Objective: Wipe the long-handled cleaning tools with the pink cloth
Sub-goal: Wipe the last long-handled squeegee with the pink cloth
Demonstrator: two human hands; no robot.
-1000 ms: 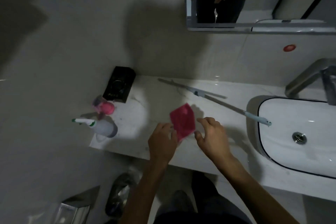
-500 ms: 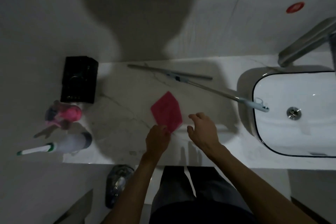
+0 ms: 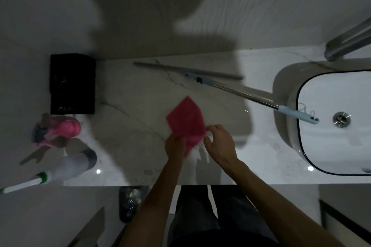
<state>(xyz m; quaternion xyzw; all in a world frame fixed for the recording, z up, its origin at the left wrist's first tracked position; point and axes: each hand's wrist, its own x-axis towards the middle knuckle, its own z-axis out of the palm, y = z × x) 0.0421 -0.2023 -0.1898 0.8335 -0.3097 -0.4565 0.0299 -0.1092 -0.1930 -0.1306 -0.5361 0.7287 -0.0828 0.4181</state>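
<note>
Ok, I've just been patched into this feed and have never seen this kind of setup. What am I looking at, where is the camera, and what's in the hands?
There is no machine here: a person works with bare hands, and the single camera sits on their head, looking down past their arms and legs. The left hand grips the lower corner of the pink cloth. The right hand is at the cloth's right edge with fingers curled; whether it actually pinches the cloth is unclear. They stand at a marble counter. On it lie two long-handled tools: a thin grey pole near the wall and a metal handle with a pale blue grip reaching over the white sink. At the left are a black box, a pink bottle and a white spray bottle.
</note>
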